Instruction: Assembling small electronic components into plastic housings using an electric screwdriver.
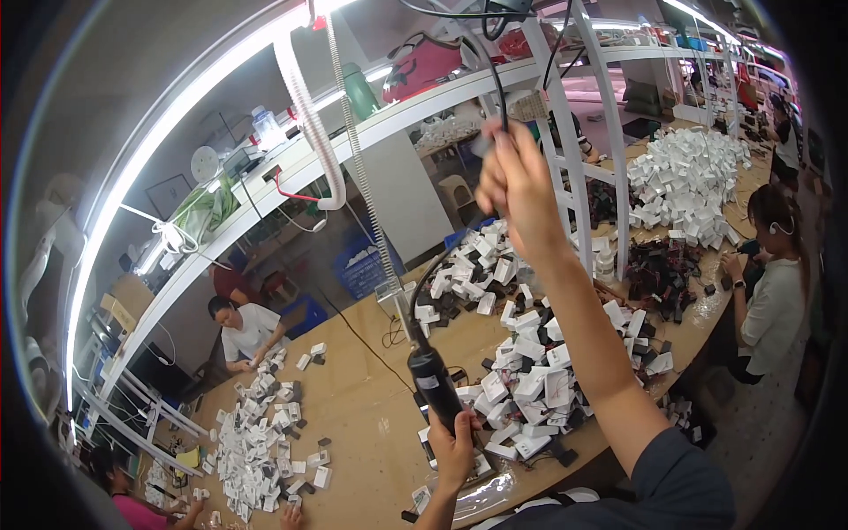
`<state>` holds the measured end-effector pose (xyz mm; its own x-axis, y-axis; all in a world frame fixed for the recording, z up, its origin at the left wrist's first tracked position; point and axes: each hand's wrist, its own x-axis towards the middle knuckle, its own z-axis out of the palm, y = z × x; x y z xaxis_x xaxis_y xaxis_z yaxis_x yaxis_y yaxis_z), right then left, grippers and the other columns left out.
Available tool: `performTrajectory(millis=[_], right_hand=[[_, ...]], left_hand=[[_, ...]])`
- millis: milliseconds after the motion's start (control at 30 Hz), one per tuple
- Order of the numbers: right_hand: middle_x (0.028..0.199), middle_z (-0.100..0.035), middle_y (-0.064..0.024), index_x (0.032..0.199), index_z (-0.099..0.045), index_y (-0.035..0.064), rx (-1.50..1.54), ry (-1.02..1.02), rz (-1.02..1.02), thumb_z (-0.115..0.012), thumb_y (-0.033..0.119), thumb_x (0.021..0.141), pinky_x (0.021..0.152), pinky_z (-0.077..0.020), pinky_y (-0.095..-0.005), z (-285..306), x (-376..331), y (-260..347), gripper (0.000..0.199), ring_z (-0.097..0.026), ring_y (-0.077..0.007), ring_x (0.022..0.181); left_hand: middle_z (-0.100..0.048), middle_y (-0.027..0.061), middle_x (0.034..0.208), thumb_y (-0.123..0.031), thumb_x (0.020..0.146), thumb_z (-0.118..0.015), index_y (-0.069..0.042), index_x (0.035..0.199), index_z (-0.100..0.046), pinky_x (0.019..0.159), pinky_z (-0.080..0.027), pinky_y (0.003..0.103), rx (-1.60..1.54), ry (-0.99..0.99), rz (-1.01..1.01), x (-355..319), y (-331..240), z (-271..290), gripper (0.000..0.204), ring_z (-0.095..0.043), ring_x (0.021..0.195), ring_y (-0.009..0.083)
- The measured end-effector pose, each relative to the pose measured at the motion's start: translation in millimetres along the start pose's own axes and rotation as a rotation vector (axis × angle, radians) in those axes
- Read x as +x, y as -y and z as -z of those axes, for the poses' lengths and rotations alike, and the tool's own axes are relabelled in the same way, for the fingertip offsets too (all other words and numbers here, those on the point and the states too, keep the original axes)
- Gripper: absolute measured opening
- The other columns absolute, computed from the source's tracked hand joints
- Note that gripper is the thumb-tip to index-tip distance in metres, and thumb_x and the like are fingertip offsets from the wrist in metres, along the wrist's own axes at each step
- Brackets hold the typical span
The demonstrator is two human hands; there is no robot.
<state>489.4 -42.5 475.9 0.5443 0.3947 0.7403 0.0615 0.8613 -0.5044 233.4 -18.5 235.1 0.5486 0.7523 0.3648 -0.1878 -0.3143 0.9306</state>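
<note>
Left hand (455,446): your fingers wrap the black cylindrical power screwdriver (435,382), upright above the wooden table (353,424). Right hand (517,181): fingers pinch its black overhead cable (496,84). Step: adjusting the cable; next needs slack.

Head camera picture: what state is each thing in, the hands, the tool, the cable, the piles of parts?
Left hand: closed around the black tool, low over the table.
Right hand: raised high, pinching the black cable.
Tool: upright, hanging on a coiled cord.
Cable: hanging from overhead.
White and black parts: loose heap on the table.
Table: wooden, strewn with piles.
</note>
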Motion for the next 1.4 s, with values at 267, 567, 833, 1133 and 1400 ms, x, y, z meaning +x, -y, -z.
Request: performTrajectory(millis=[267, 567, 833, 1133, 1400], right_hand=[[0.072, -0.062, -0.0082, 0.091, -0.059, -0.0017, -0.271, -0.156, -0.75, -0.053, 0.015, 0.095, 0.062, -0.061, -0.0355, 104.9, -199.0, -121.9, 0.019, -0.066, -0.0189, 0.062], [0.06, -0.065, -0.0083, 0.081, -0.071, 0.0039, -1.595, 0.075, -0.253, -0.067, 0.036, 0.091, 0.054, -0.046, -0.0337, 45.3, -144.4, -5.8, 0.034, -0.064, -0.0214, 0.054], [0.11, -0.068, -0.0092, 0.123, -0.061, -0.0024, -0.533, 0.2, 0.071, -0.043, 0.016, 0.105, 0.095, -0.0506, -0.0289, -42.6, 33.3, 8.5, 0.031, -0.065, -0.0154, 0.101], [0.087, -0.064, -0.0079, 0.101, -0.063, 0.0027, -0.855, -0.224, 1.205, -0.073, 0.018, 0.088, 0.062, -0.0502, -0.0309, -131.0, 167.0, 43.2, 0.022, -0.06, -0.0147, 0.064], [0.089, -0.065, -0.017, 0.09, -0.065, 0.0034, -0.785, -0.15, 1.086, -0.068, 0.008, 0.079, 0.076, -0.0518, -0.0404, -135.8, 189.5, 54.5, 0.012, -0.064, -0.0321, 0.085]], left_hand=[[-0.063, 0.0045, 0.078, -0.018, 0.099, -0.058, -0.001, 0.104, -0.051, 0.062, -0.049, 0.028, 0.349, 0.019, 0.02, -41.2, 28.4, 29.7, 0.02, -0.061, 0.069, 0.0116], [-0.06, 0.0031, 0.08, -0.017, 0.102, -0.054, -0.002, 0.108, -0.047, 0.062, -0.048, 0.026, 0.091, 0.019, -0.08, 5.1, -11.7, 9.8, 0.018, -0.059, 0.068, 0.01], [-0.063, 0.004, 0.076, -0.022, 0.101, -0.058, -0.003, 0.11, -0.048, 0.054, -0.046, 0.025, 0.171, 0.127, -0.064, 21.6, 9.1, -8.1, 0.023, -0.059, 0.063, 0.0101], [-0.064, 0.0061, 0.079, -0.022, 0.1, -0.059, -0.001, 0.11, -0.049, 0.065, -0.049, 0.028, 0.161, 0.056, -0.037, 23.5, -0.1, -15.3, 0.025, -0.062, 0.071, 0.0124], [-0.064, 0.0066, 0.078, -0.023, 0.1, -0.06, -0.001, 0.105, -0.05, 0.064, -0.048, 0.03, 0.263, 0.043, -0.184, 46.4, -14.3, -25.5, 0.025, -0.061, 0.069, 0.0144]])
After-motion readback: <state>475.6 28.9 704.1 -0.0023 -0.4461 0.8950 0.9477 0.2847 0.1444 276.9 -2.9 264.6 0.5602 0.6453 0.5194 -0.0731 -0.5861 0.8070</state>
